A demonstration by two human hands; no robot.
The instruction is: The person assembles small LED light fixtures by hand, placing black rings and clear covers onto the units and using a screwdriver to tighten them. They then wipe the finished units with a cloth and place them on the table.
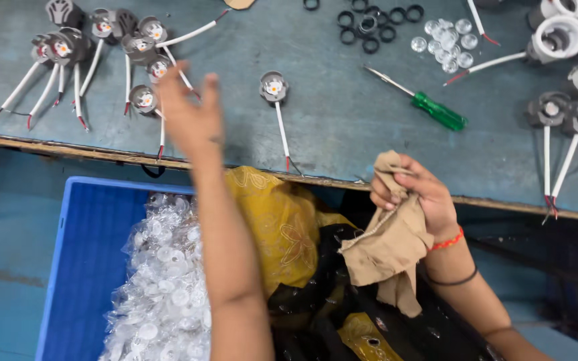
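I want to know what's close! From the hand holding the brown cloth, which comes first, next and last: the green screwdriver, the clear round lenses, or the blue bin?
From the right hand, in the head view:
1. Green screwdriver, on the table just above the hand.
2. Clear round lenses, farther up the table.
3. Blue bin, far off to the left, below the table edge.

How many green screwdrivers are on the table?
1. The green screwdriver lies on the table, right of the middle, between the person's raised left hand and the cloth-holding right hand.
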